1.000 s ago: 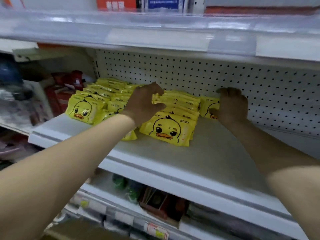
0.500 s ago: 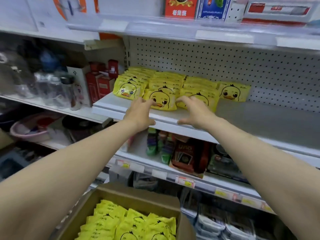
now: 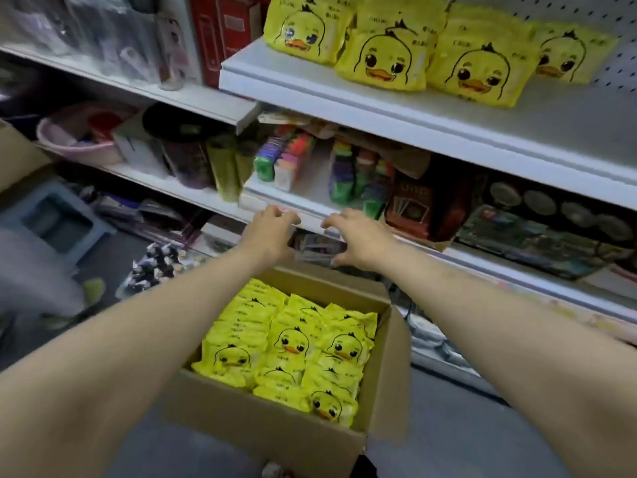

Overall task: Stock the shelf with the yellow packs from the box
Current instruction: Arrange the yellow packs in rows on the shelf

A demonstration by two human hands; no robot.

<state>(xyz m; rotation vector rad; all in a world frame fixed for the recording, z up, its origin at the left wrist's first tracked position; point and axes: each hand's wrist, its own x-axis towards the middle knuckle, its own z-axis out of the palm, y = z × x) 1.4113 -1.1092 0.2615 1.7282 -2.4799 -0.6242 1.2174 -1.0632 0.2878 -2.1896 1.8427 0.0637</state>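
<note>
Soft indoor light is coming from overhead, falling evenly on the white shelf (image 3: 448, 129) and the yellow packs (image 3: 382, 60) lying on it. The lower shelves (image 3: 306, 198) are sitting in shadow under the boards, and the goods there are looking dim and muddy. The packs inside the box (image 3: 275, 426) are glowing bright, nearly washed out. Motion blur is smearing the left side, where the grey stool (image 3: 51, 219) is losing its edges. The wide lens is bending the shelf lines and stretching the bottom corners.
</note>
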